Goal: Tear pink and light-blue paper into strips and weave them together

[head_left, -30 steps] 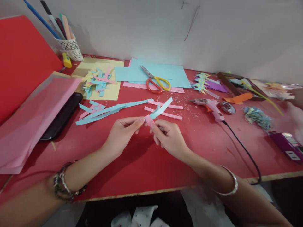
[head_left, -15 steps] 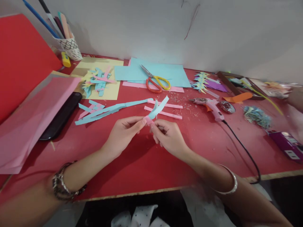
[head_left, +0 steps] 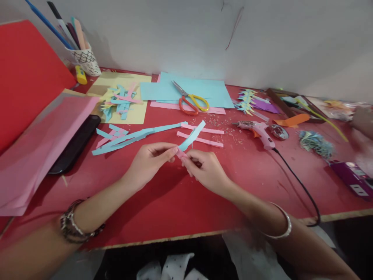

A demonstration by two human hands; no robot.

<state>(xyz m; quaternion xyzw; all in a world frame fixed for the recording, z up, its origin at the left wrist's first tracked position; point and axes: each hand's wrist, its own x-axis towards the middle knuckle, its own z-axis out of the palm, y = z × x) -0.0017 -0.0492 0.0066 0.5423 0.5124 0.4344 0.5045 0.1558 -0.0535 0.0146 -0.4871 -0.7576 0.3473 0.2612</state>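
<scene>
Between both hands, above the red table, is a pink paper strip crossed with a blue paper strip that points up and to the right. My left hand pinches the left side of the pink paper with thumb and finger. Close beside it, my right hand pinches the other side, its fingers curled. Two loose pink strips lie just behind the hands. Long blue strips stretch out to the left, next to a small woven pink and blue piece.
Scissors rest on blue sheets at the back. To the right lie a pink glue gun with its cord and a purple power strip. Pink sheets and a black phone are left. Another person's hand shows far right.
The pink and blue paper has tilted slightly in my hands, and the two blue ends now line up as one. My fingers have shifted a little along the pink part.
</scene>
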